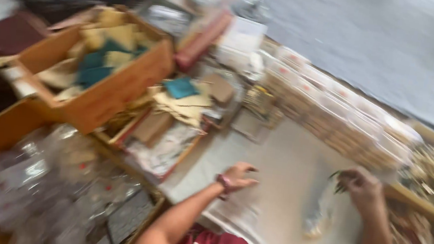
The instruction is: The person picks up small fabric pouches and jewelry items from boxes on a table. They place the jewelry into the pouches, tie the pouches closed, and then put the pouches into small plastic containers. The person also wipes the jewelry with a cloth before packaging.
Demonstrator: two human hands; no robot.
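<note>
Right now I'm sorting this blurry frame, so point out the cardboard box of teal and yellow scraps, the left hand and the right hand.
cardboard box (123,80), head view, on its front wall.
left hand (238,175), head view, on the back of the hand.
right hand (362,187), head view, on the knuckles.

You have a cardboard box (101,89) of yellow and teal scraps at your left, and rows of small clear boxes (339,117) opposite.

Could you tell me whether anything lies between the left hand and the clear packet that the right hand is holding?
Nothing visible does: only bare pale work surface lies between the left hand and the clear packet hanging from the right hand.
</note>
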